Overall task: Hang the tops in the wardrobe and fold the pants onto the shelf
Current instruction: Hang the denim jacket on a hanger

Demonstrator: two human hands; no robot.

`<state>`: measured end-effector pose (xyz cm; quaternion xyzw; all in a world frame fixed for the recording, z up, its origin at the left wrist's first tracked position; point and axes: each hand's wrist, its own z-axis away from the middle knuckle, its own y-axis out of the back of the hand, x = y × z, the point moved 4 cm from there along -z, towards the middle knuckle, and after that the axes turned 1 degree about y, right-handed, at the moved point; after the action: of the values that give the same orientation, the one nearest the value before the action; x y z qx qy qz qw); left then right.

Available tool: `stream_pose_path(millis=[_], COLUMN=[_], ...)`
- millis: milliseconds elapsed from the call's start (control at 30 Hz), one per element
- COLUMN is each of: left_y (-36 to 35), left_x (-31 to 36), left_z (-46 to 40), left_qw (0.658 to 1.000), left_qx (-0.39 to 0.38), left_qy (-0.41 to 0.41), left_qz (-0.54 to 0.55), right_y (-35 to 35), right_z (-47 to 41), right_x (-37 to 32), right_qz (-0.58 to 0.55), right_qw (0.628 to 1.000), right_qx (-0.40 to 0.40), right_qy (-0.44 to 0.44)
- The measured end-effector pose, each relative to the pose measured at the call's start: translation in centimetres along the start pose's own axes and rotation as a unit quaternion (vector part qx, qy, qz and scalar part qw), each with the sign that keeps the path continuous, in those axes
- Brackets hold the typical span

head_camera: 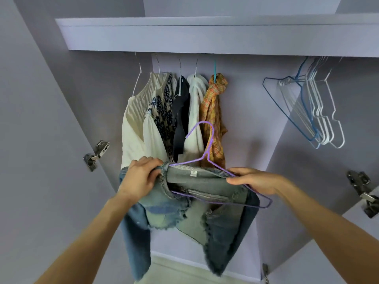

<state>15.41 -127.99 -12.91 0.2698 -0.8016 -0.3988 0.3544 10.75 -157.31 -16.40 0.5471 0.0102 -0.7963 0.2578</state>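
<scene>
Lilac wardrobe [246, 99] open in front of me, doors swung wide, and I'm right in the middle of dressing a hanger. My left hand [139, 177] grips the frayed collar edge of the faded blue denim jacket [184, 214], fingers curled over the fabric, pulling it onto one shoulder of the thin purple wire hanger [207, 154]. My right hand [254, 181] pinches the hanger's other arm, thumb on top, and that end of the wire pokes out bare, not yet under the denim. The jacket sags below both hands with its sleeves dangling, well short of the rail.

Just behind it, five tops already hang in a row: cream pleated blouse [133, 119], navy-patterned white top [164, 111], dark navy top [181, 111], white knit [196, 111], orange plaid shirt [214, 119]. Over to the right, a bunch of bare white and blue wire hangers [313, 111] waits.

So it's the hanging step, half done, I'd say. Next I need to work that free shoulder over the wire, then lift the hook up to the rail beside the plaid one. The rail itself is hidden under the shelf front [205, 35].
</scene>
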Motion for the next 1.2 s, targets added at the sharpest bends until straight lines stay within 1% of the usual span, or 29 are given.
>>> stream_pose_path(millis=[33, 67, 100, 133, 167, 200, 233, 267, 300, 333, 400, 500, 633, 733, 833, 900, 967, 1033, 1100, 1133, 1167, 1200], left_y=[0.2, 0.3, 0.5, 0.6, 0.7, 0.7, 0.7, 0.8, 1.0, 1.1, 1.5, 1.5, 1.9, 2.6, 3.1, 3.1, 3.3, 3.4, 3.2, 3.1, 2.9, 2.8], left_x=[-0.1, -0.1, -0.1, -0.1, -0.1, 0.1, 0.3, 0.5, 0.7, 0.9, 1.2, 1.9, 2.3, 2.3, 2.1, 2.0, 1.9, 2.2, 2.4, 2.3, 1.9, 1.3], left_z=[0.1, 0.2, 0.2, 0.3, 0.4, 0.3, 0.3, 0.2, 0.1, -0.1, -0.2, 0.0, -0.2, -0.2, -0.1, 0.0, 0.0, -0.2, -0.4, -0.5, -0.6, -0.5], left_qw=[1.000, 1.000, 1.000, 0.999, 0.999, 0.998, 0.998, 0.998, 0.998, 0.998, 0.997, 0.993, 0.980, 0.969, 0.961, 0.958, 0.954, 0.951, 0.949, 0.950, 0.952, 0.954], left_qx=[-0.003, -0.005, -0.008, -0.012, -0.018, -0.024, -0.029, -0.029, -0.024, -0.014, -0.001, 0.000, 0.007, 0.024, 0.036, 0.033, 0.035, 0.036, 0.030, 0.021, 0.014, 0.014], left_qy=[-0.008, -0.013, -0.020, -0.030, -0.040, -0.046, -0.046, -0.045, -0.044, -0.045, -0.048, -0.050, -0.007, 0.016, 0.028, 0.028, 0.027, 0.021, 0.025, 0.037, 0.053, 0.075], left_qz=[0.005, 0.009, 0.009, 0.002, -0.010, -0.021, -0.029, -0.034, -0.038, -0.043, -0.061, -0.111, -0.196, -0.246, -0.273, -0.284, -0.296, -0.305, -0.312, -0.310, -0.302, -0.289], right_y=[-0.1, -0.4, -0.4, -0.3, -0.1, 0.3, 0.6, 0.8, 0.9, 0.9, 1.0, 1.8, 2.7, 3.6, 3.9, 4.1, 4.1, 4.1, 3.8, 3.6, 3.5, 3.3], right_z=[-0.1, -0.1, -0.1, -0.2, -0.5, -1.0, -1.6, -2.2, -2.8, -3.1, -3.5, -3.2, -2.7, -2.2, -1.8, -1.6, -1.7, -1.8, -1.9, -1.9, -1.8, -1.7], right_x=[-0.2, -0.5, -0.9, -1.1, -1.0, -0.8, -0.5, -0.4, -0.3, -0.1, 0.7, 2.4, 3.5, 3.6, 3.2, 2.9, 2.4, 1.5, 0.2, -0.5, -1.1, -1.6], right_qz=[0.001, -0.026, -0.078, -0.135, -0.152, -0.108, 0.007, 0.159, 0.286, 0.369, 0.447, 0.476, 0.478, 0.494, 0.488, 0.521, 0.566, 0.589, 0.607, 0.613, 0.610, 0.585], right_qw=[1.000, 0.998, 0.993, 0.984, 0.982, 0.990, 0.998, 0.986, 0.955, 0.923, 0.879, 0.843, 0.829, 0.814, 0.811, 0.795, 0.782, 0.781, 0.773, 0.766, 0.764, 0.773], right_qx=[-0.023, -0.057, -0.093, -0.112, -0.108, -0.078, -0.030, 0.024, 0.068, 0.105, 0.167, 0.243, 0.280, 0.299, 0.322, 0.310, 0.259, 0.202, 0.168, 0.172, 0.195, 0.236], right_qy=[-0.008, -0.012, -0.009, -0.013, -0.027, -0.039, -0.048, -0.052, -0.045, -0.035, -0.026, -0.057, -0.078, -0.063, -0.024, -0.015, -0.021, -0.050, -0.081, -0.085, -0.080, -0.068])
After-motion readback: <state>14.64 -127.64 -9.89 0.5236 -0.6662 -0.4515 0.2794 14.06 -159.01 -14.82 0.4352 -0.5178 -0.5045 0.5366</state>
